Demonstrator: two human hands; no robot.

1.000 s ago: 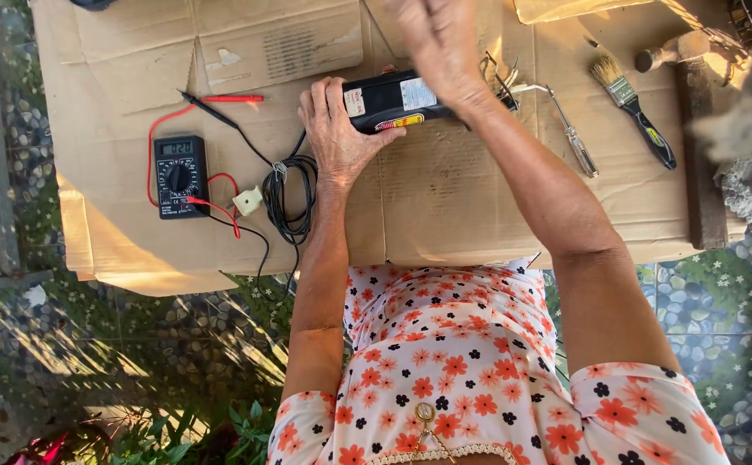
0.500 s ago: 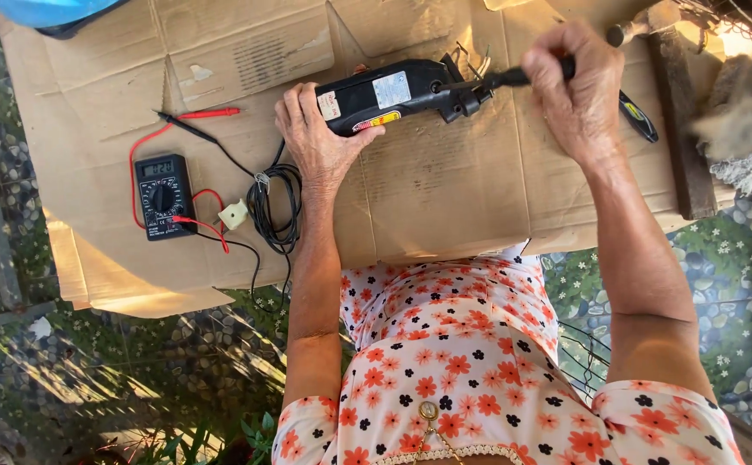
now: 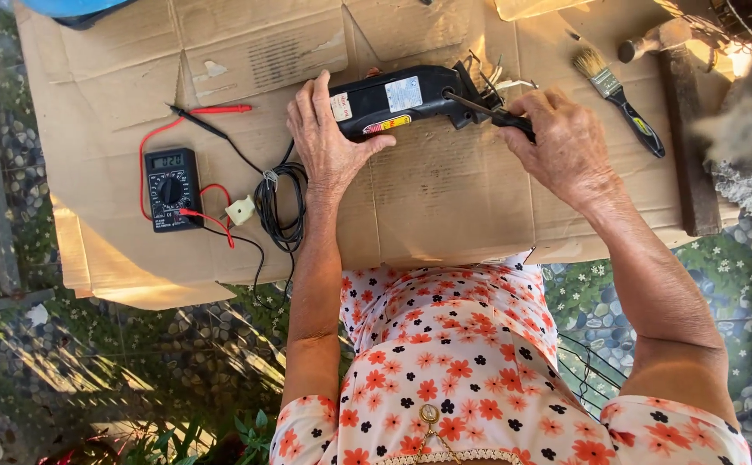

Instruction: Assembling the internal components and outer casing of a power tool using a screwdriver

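Observation:
A black electric clipper-like tool with white and yellow stickers lies on flattened cardboard. My left hand lies over its left end and holds it down. My right hand grips a black-handled screwdriver whose shaft points at the tool's right end, near bare metal parts. The tool's black cord is coiled beside my left wrist and ends in a pale plug.
A black multimeter with red and black probe leads lies at the left. A paintbrush and a hammer lie at the upper right, beside a wooden plank. A pebble floor surrounds the cardboard.
My right hand came down from above the tool, took the screwdriver at the right, and brought its tip to the tool's right end. My left hand stayed on the tool.

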